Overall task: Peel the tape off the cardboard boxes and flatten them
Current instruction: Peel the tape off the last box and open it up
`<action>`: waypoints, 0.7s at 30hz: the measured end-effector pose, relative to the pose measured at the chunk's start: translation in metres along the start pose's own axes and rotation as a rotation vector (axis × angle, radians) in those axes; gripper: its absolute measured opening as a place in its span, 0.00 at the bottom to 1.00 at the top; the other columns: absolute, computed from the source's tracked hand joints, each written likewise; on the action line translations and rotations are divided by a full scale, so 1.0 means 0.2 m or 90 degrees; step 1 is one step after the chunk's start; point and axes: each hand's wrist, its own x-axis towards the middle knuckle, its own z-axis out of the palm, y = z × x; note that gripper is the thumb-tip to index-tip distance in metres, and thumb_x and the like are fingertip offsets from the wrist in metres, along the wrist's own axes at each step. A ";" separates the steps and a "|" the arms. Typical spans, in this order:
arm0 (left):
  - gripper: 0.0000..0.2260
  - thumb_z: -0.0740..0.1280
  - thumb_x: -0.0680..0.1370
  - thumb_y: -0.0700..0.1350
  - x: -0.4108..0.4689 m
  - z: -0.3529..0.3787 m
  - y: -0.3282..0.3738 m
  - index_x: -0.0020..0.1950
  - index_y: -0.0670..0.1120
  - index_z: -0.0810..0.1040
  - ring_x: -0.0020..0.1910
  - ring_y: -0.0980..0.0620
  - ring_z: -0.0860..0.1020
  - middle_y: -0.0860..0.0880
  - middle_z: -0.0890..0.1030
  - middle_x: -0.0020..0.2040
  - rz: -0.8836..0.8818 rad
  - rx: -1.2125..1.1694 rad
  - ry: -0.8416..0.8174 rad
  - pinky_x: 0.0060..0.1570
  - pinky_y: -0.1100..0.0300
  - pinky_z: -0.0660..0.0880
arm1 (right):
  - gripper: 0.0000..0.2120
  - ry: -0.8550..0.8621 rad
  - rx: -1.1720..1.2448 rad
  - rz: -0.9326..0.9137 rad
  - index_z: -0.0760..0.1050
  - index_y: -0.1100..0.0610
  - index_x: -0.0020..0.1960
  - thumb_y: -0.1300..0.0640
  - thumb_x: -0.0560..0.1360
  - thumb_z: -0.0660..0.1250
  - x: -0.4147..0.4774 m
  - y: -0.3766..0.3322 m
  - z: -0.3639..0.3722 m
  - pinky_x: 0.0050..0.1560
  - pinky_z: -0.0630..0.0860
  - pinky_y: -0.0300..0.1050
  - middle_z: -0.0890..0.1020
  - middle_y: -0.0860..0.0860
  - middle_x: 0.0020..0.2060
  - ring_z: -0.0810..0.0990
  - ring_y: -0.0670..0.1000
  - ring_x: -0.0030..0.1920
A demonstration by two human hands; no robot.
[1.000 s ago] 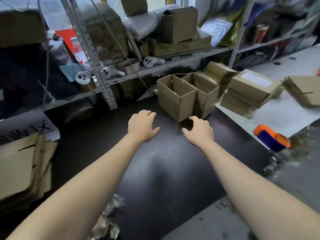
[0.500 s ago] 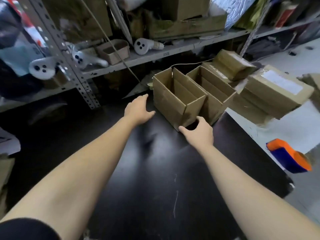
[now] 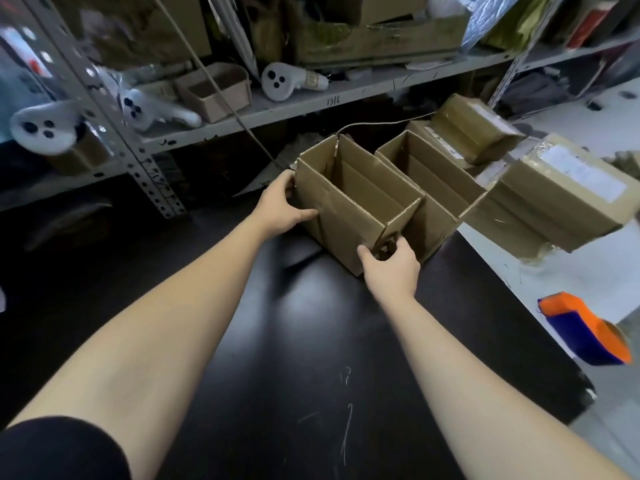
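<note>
The left hand [image 3: 282, 206] and right hand [image 3: 393, 268] each hold a corner of the open cardboard box [image 3: 343, 220], not yet flattened; sealed boxes [image 3: 561, 192] await peeling.

2 open boxes [image 3: 349, 206] side by side

Storeroom: cluttered metal shelving [image 3: 152, 174] (boxes)
</note>
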 end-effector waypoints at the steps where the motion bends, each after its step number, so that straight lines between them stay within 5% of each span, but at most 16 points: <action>1: 0.26 0.82 0.67 0.42 -0.05 -0.02 0.00 0.59 0.52 0.74 0.59 0.50 0.78 0.56 0.79 0.56 0.000 -0.002 0.018 0.63 0.56 0.76 | 0.13 -0.014 0.013 -0.013 0.78 0.52 0.57 0.51 0.75 0.75 -0.01 0.00 -0.01 0.52 0.71 0.38 0.80 0.44 0.47 0.77 0.45 0.49; 5: 0.26 0.82 0.69 0.46 -0.31 -0.11 0.04 0.63 0.50 0.75 0.58 0.54 0.76 0.53 0.79 0.58 -0.003 0.002 0.089 0.60 0.60 0.75 | 0.21 -0.061 0.056 -0.054 0.79 0.55 0.65 0.50 0.75 0.75 -0.10 0.00 -0.04 0.62 0.77 0.44 0.84 0.45 0.54 0.82 0.45 0.56; 9: 0.28 0.80 0.72 0.48 -0.68 -0.23 0.16 0.68 0.53 0.72 0.58 0.59 0.74 0.61 0.75 0.55 -0.037 -0.018 0.180 0.57 0.61 0.73 | 0.22 -0.123 0.103 -0.086 0.79 0.54 0.67 0.49 0.75 0.73 -0.27 -0.04 -0.06 0.65 0.78 0.51 0.85 0.47 0.56 0.83 0.47 0.57; 16: 0.36 0.80 0.70 0.52 -1.59 -0.51 0.26 0.74 0.61 0.67 0.64 0.52 0.75 0.55 0.75 0.65 -0.136 0.005 0.388 0.64 0.53 0.74 | 0.23 -0.309 0.189 -0.169 0.77 0.55 0.70 0.50 0.78 0.73 -0.82 -0.15 -0.03 0.62 0.75 0.40 0.82 0.44 0.54 0.81 0.43 0.55; 21: 0.35 0.81 0.71 0.49 -2.25 -0.65 0.25 0.74 0.51 0.69 0.64 0.54 0.75 0.53 0.77 0.65 -0.205 -0.020 0.548 0.62 0.60 0.72 | 0.22 -0.439 0.206 -0.209 0.78 0.54 0.69 0.47 0.78 0.73 -1.30 -0.22 0.06 0.67 0.78 0.49 0.82 0.43 0.53 0.81 0.44 0.57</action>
